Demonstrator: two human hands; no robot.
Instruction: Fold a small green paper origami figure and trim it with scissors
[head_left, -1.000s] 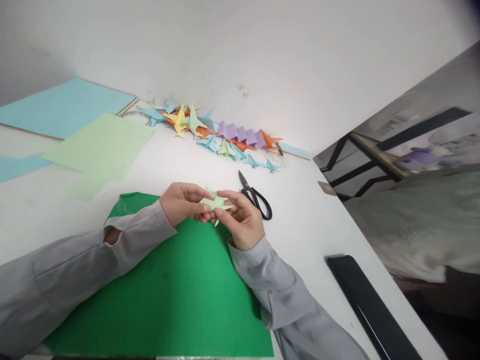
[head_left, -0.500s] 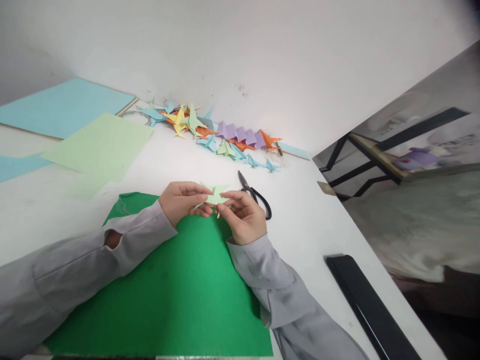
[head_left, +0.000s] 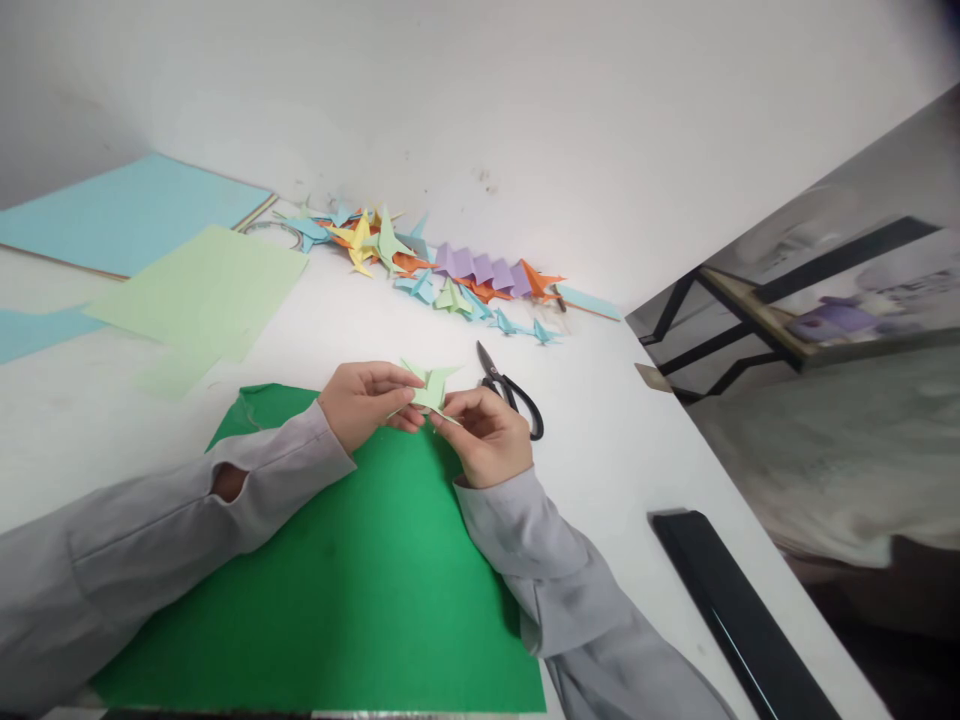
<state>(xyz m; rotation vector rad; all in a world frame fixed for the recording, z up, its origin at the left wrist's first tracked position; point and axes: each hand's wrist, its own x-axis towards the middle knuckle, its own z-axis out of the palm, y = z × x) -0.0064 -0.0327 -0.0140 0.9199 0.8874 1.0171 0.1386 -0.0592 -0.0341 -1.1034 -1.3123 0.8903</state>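
Across the bottom of the frame lies a green sheet (head_left: 337,590), with a long black object (head_left: 739,610) at lower right on the table (head_left: 607,430). Near the centre, a small pale-green folded paper (head_left: 430,393) sits between both hands: the left hand (head_left: 360,402) has a narrow grip on its left side, the right hand (head_left: 493,436) pinches its lower right edge. Scissors (head_left: 502,378) lie just beyond the right hand; colourful paper figures (head_left: 388,243) cluster at upper centre.
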